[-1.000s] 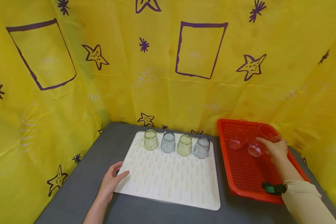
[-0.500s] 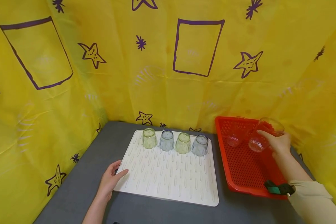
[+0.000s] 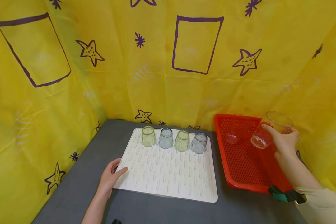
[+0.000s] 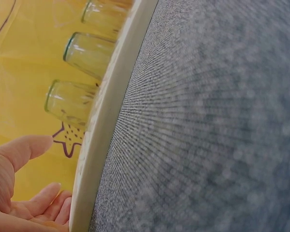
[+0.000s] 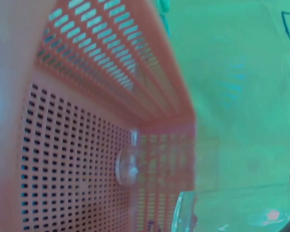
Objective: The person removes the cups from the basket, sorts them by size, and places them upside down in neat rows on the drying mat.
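In the head view, my right hand (image 3: 286,143) grips a large clear glass (image 3: 270,129), tilted, over the right side of a red plastic basket (image 3: 246,187). Its thumb lies along the near side of the glass; the other fingers are mostly hidden behind it. A second clear glass (image 3: 233,137) stands at the back left inside the basket, with its base (image 5: 127,166) showing in the right wrist view. My left hand (image 3: 108,178) is at the left edge of a white ridged drying mat (image 3: 168,183), thumb apart and fingertips right at the rim.
Two green glasses (image 3: 148,137) and two blue glasses (image 3: 166,138) stand upside down in a row along the mat's back edge. A yellow patterned cloth (image 3: 123,77) rises behind and at both sides. The grey table (image 3: 84,186) surrounds mat and basket.
My right hand has lifted the clear glass up and to the right from among the glasses in the basket. The left hand stays at the mat's edge; the view has shifted slightly.
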`<state>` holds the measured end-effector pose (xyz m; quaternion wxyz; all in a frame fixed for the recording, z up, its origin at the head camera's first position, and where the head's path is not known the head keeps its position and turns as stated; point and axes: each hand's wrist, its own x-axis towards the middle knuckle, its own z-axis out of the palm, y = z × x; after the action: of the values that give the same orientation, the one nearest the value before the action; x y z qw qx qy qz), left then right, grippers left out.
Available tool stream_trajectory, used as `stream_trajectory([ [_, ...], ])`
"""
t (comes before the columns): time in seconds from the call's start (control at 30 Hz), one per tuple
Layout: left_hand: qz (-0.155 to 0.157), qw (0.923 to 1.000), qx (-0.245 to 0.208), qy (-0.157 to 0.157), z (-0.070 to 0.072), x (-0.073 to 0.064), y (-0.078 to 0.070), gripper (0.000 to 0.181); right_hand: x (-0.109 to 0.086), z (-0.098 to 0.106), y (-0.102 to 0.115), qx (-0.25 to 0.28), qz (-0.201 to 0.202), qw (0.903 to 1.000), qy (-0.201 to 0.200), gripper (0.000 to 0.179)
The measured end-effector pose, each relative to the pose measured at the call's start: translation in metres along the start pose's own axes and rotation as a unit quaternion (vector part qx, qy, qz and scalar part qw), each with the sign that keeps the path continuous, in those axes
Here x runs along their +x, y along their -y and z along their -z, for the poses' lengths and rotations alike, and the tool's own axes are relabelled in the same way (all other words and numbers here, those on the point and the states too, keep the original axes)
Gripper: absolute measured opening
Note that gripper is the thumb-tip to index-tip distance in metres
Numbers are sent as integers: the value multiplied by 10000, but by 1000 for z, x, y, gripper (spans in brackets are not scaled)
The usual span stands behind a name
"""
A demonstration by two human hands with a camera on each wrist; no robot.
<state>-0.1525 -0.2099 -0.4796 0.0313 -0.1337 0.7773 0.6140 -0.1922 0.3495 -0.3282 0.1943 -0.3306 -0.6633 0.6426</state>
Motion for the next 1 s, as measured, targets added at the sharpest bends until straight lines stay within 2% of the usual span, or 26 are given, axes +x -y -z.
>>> stream_trajectory([
  [0.13, -24, 10000, -4, -4, 0, 0, -1, 71, -9, 2, 3, 392, -35, 9991, 142, 72],
  [0.23, -23, 10000, -8, -14, 0, 1, -1, 71, -16, 3, 5, 476, -13, 9985, 258, 72],
  [0.4, -51, 10000, 5, -39, -1, 1, 0, 70, -32, 7, 9, 780, 132, 9949, 624, 63],
  [0.57, -67, 10000, 3, -50, -1, 0, 0, 70, -49, 8, 9, 1359, 272, 9837, 1142, 52],
  [0.7, -61, 10000, 5, -51, -1, 0, 1, 70, -64, 3, 5, 1620, 404, 9729, 1597, 48],
  [0.8, -67, 10000, 5, -72, -1, 0, 1, 69, -76, -1, 2, 1599, 522, 9683, 1848, 46],
  [1.0, -87, 9998, -2, -151, -4, 2, 1, 68, -97, -12, -3, 1183, 807, 9609, 2370, 45],
])
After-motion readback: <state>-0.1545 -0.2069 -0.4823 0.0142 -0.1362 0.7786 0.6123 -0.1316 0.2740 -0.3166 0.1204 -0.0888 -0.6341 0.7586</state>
